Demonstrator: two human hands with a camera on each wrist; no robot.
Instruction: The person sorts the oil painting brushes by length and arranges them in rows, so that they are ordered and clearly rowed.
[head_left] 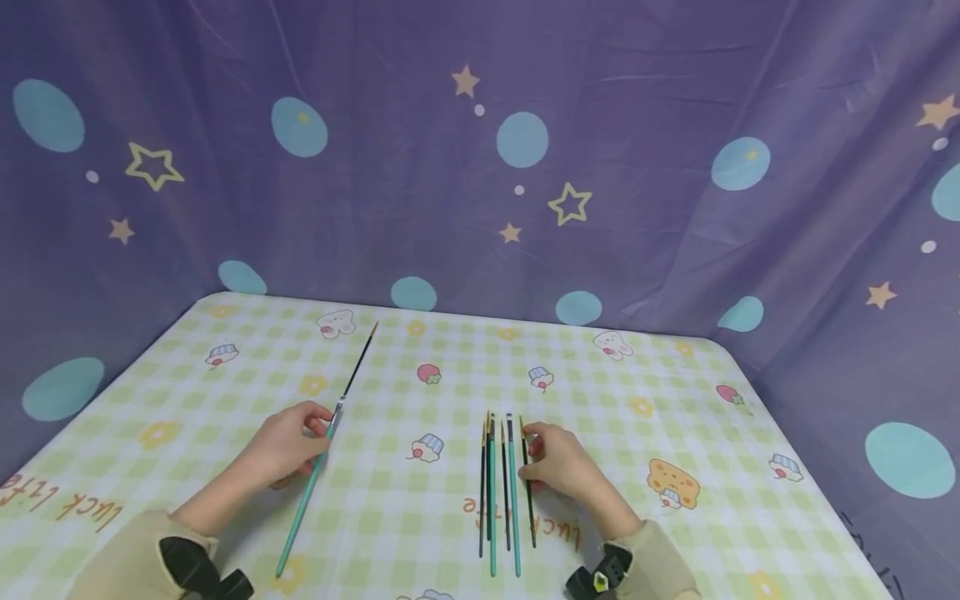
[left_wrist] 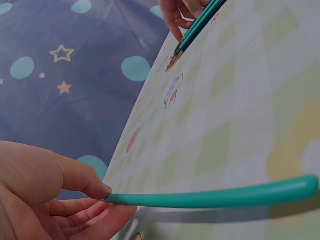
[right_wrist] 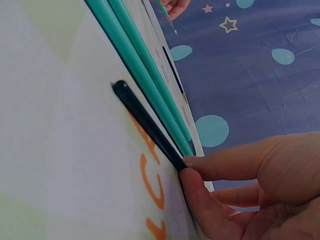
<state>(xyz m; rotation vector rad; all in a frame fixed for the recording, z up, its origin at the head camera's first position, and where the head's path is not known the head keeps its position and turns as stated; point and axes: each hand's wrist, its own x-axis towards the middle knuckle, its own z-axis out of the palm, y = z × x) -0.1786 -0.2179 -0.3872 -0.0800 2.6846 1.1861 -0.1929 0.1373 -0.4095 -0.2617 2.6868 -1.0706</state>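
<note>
My left hand (head_left: 288, 442) pinches a teal-handled paintbrush (head_left: 303, 500) near its metal collar, between thumb and fingers. In the left wrist view its teal handle (left_wrist: 215, 197) reaches out to the right, above its shadow. Beyond its tip lies a thin black-handled paintbrush (head_left: 360, 360), slanting away. My right hand (head_left: 562, 458) pinches a slim black paintbrush (head_left: 531, 508) at the right end of a row. The right wrist view shows this black handle (right_wrist: 147, 122) between thumb and finger. To its left lie several brushes, including a teal one (head_left: 513, 508) and a black one (head_left: 482, 500), bristles pointing away.
A table with a green-and-white checked cloth (head_left: 420, 517) holds the brushes; fruit, cupcakes and flowers are printed on it. Behind and beside it hangs a purple curtain (head_left: 637, 100) with stars and blue dots.
</note>
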